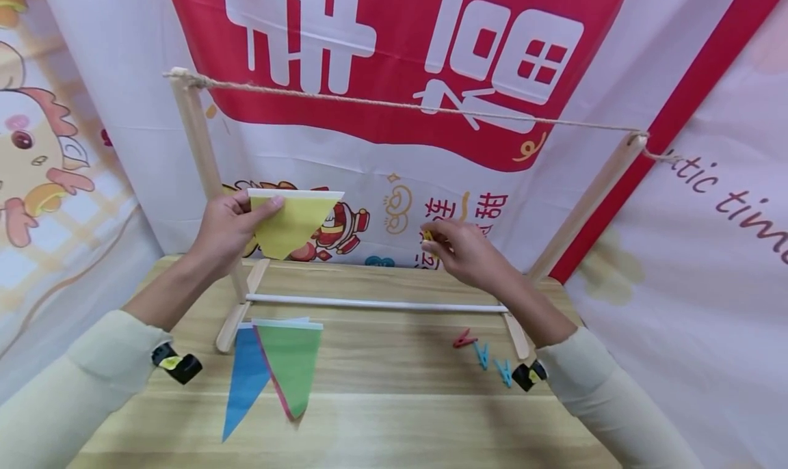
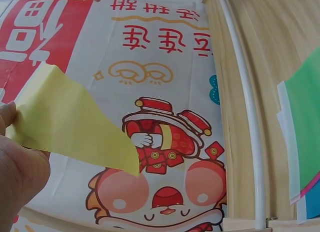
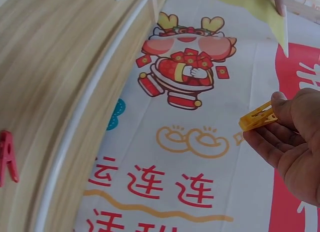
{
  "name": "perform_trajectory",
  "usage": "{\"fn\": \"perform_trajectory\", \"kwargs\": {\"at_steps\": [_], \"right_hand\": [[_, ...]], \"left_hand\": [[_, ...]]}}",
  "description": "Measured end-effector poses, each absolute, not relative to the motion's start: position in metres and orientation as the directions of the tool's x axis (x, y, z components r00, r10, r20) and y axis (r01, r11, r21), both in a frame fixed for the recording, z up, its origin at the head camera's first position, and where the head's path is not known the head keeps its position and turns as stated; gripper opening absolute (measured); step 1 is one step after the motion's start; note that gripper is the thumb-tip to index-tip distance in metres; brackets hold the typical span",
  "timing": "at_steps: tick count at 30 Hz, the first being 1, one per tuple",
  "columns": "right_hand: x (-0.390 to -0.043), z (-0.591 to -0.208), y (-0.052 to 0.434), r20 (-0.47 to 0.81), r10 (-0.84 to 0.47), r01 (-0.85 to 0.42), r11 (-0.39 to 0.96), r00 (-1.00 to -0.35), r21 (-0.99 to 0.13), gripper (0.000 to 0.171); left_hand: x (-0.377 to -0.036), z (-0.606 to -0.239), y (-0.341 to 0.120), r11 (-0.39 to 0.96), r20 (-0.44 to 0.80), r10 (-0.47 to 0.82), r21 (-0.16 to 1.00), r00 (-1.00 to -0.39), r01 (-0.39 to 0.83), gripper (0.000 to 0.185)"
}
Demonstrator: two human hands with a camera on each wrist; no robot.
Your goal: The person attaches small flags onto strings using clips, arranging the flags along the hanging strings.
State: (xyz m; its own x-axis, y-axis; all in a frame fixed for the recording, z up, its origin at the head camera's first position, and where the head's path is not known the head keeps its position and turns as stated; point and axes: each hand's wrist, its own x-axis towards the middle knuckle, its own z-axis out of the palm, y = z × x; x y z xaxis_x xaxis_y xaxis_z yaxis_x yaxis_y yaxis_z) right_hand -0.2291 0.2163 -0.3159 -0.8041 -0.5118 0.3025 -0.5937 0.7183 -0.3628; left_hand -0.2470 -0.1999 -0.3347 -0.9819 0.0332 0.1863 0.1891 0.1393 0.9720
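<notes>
My left hand pinches a yellow pennant flag by its white-edged top, thumb in front; its lower end bends over. Between thumb and fingers of my right hand is a yellow clothespin, held in the air right of the flag. Above both hands a twine string runs between two wooden posts, and nothing hangs on it. On the table below lie a blue pennant and a green pennant, overlapping, with a pink edge showing under the green one.
A red clothespin and two blue clothespins lie on the wooden table at the right. A white rod joins the feet of the left post and right post. Behind hangs a printed cloth.
</notes>
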Motion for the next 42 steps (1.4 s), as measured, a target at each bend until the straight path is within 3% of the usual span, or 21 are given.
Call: {"fn": "perform_trajectory", "kwargs": {"at_steps": [6, 12, 15, 22, 27, 42], "right_hand": [[-0.231, -0.305, 0.212, 0.301, -0.513, -0.594, 0.703, -0.804, -0.391, 0.036], [-0.232, -0.294, 0.206, 0.301, -0.521, -0.602, 0.693, -0.799, -0.396, 0.038], [-0.233, -0.288, 0.203, 0.31, -0.529, -0.613, 0.682, -0.79, -0.399, 0.038], [-0.236, -0.276, 0.194, 0.348, -0.558, -0.658, 0.651, -0.753, -0.378, 0.036], [-0.232, -0.268, 0.187, 0.338, -0.548, -0.644, 0.668, -0.765, -0.373, 0.04], [-0.229, -0.252, 0.178, 0.375, -0.559, -0.672, 0.646, -0.739, -0.362, 0.042]], "left_hand": [[-0.249, -0.327, -0.201, 0.058, 0.226, 0.022, 0.972, -0.974, 0.227, 0.019], [-0.251, -0.32, -0.201, -0.018, 0.233, 0.027, 0.972, -0.972, 0.232, 0.013], [-0.251, -0.317, -0.2, -0.052, 0.228, 0.033, 0.973, -0.973, 0.226, 0.013], [-0.249, -0.31, -0.204, 0.006, 0.236, 0.001, 0.972, -0.972, 0.236, 0.013], [-0.249, -0.307, -0.205, -0.077, 0.259, 0.007, 0.963, -0.966, 0.258, 0.007], [-0.251, -0.286, -0.2, -0.158, 0.292, -0.059, 0.942, -0.955, 0.297, 0.024]]}}
